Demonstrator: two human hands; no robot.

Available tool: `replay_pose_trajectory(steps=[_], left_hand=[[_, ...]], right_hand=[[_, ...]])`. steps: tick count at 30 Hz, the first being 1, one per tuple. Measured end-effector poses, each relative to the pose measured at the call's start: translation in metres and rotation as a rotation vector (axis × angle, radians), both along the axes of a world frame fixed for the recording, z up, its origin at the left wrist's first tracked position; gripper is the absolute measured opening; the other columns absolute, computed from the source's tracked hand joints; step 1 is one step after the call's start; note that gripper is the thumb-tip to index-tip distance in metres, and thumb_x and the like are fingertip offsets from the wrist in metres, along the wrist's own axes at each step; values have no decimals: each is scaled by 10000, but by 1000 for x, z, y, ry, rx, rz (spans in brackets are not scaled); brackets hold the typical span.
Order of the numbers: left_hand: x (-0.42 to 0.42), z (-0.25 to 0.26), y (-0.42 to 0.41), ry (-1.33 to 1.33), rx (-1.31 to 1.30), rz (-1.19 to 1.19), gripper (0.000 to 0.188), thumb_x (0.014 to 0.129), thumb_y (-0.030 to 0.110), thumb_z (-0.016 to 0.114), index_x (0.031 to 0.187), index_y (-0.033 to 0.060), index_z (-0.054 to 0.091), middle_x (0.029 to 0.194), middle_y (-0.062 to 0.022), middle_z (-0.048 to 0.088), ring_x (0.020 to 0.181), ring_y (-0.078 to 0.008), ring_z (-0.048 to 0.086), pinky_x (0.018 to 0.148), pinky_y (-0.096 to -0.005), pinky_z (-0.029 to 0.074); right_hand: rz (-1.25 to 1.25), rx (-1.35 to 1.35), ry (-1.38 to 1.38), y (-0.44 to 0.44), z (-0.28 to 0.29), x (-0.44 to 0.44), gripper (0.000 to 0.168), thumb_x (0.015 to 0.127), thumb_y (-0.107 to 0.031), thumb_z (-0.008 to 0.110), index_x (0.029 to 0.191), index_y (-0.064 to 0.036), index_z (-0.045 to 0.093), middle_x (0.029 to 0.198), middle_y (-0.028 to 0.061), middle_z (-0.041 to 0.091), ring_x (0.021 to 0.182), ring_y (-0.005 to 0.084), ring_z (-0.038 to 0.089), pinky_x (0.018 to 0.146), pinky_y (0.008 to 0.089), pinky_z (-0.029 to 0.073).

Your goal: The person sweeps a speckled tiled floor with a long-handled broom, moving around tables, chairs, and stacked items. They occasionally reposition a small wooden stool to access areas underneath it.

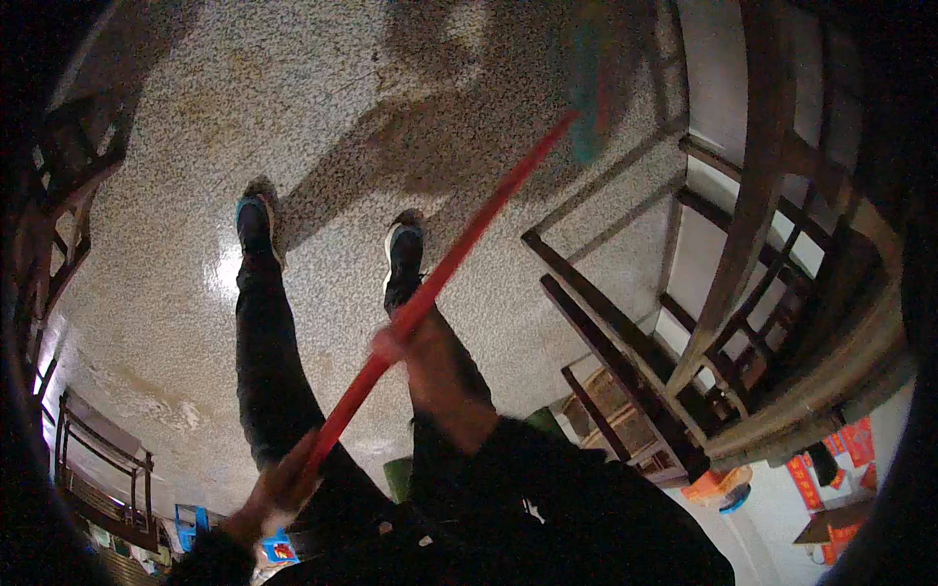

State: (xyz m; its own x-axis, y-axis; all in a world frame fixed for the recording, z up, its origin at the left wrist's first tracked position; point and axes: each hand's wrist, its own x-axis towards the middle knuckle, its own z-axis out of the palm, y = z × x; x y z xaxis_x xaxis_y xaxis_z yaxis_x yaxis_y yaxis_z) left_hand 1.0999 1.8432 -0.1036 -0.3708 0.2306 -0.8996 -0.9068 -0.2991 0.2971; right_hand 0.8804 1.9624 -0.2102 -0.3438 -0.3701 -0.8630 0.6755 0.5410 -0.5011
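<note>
A long red pole (pixel 476 227) slants across the view from lower left to upper right. My left hand (pixel 282 476) is closed around its lower end, close to my body. Farther up the shaft, my right hand (pixel 432 355) grips it near the middle; this hand is blurred. At the far end is a blurred teal-green shape (pixel 586 132) on the floor, too unclear to name for certain. Below the pole are my legs in dark trousers and my two shoes, the left shoe (pixel 254 227) and the right shoe (pixel 404 253), both on the speckled floor (pixel 330 139).
Dark wooden furniture (pixel 623 344) with legs and rails stands along the right. More wooden furniture (pixel 80 183) lines the left edge. A wooden chair (pixel 106 476) and a blue plastic stool (pixel 190 524) are at lower left. Shadows cover the upper floor.
</note>
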Motion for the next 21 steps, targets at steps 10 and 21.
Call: replay_pose_trajectory(steps=[10,21], left_hand=[[-486,-198,102,566,347,448,424,839,124,368,1259,168,328,621,-67,503,484,-169,492,380,-306,382],[-276,-242,142,675,-166,220,451,834,120,419,1272,100,311,812,-97,506,722,-199,500,620,-318,434]], right_hand=[[-139,112,470,88,-130,-438,152,774,-195,508,718,-78,429,573,9,433,520,149,453,443,277,363],[232,630,562,138,-186,-224,572,766,-217,533,1202,0,232,749,178,536,605,305,541,529,386,459]])
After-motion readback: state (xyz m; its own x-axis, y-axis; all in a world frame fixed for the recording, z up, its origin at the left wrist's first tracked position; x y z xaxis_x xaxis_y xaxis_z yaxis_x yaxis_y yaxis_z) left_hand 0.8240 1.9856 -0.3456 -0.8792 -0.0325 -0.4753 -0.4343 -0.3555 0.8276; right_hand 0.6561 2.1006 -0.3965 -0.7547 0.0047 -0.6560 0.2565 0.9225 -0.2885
